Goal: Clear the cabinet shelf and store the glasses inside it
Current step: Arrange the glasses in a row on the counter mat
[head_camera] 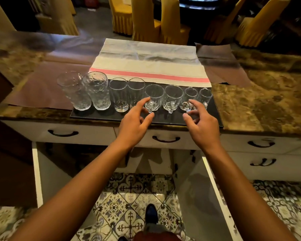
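Reaching for the glasses on the black tray [97, 115], left hand [135, 122] spread just short of a handled cup [154, 97], right hand [202, 124] spread beside the small cups [189, 98], nothing gripped yet; next called for closing on the handles.

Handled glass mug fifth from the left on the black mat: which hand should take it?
Left. The left hand hovers open right at the handled glass mug, fingers flanking its handle. The right hand is nearer the small glasses at the row's right end.
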### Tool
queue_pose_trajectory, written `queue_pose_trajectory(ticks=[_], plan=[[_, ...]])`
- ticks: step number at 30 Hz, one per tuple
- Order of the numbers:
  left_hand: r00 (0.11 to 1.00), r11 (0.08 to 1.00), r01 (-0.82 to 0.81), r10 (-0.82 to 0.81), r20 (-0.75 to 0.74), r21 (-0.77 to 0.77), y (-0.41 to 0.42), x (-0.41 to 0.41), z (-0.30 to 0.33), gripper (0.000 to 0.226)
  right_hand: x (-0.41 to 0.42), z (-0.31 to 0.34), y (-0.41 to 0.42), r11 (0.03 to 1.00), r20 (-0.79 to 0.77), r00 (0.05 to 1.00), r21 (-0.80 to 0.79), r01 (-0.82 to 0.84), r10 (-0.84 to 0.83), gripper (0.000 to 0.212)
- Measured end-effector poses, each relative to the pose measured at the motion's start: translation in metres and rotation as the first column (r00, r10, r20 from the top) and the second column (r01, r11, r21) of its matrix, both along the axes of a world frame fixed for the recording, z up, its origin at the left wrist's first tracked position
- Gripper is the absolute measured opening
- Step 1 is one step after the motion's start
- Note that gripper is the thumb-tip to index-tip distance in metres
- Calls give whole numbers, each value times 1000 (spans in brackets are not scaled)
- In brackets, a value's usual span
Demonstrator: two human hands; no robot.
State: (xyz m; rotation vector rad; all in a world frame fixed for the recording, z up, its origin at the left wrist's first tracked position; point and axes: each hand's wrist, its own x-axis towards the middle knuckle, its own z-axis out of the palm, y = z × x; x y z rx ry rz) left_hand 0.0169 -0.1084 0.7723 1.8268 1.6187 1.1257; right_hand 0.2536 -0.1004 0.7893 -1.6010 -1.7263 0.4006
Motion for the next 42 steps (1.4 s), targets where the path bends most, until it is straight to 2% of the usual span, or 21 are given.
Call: queue_pose_trajectory(ticks=[7,11,15,18,26,35,42], plan=[[992,998,-69,69,-104,5,23,10,-16,42,-2,-12,29,996,-45,998,-76,-57,53,53],[993,998,-66,64,-99,-24,34,12,-19,48,-13,-18,41,984,-131,988,-142,-106,87,67],[994,998,-55,51,-101,-41,42,14,-18,47,-22,-21,56,981,-123,988,-158,-111,92,70],[994,997,-53,47,-96,-59,46,16,-18,45,-24,-22,63,976,-94,989,-174,-128,113,66],[990,995,-87,82,-113,-43,52,16,-13,43,-27,-28,68,970,-155,977,-174,-171,144,55],[978,990,42,-67,-196,-132,54,16,-13,39,-31,-34,71,967,-162,975,-176,-183,155,37],[979,994,36,-56,-194,-104,49,17,-17,37,-31,-42,67,956,-221,960,-197,-215,170,32]])
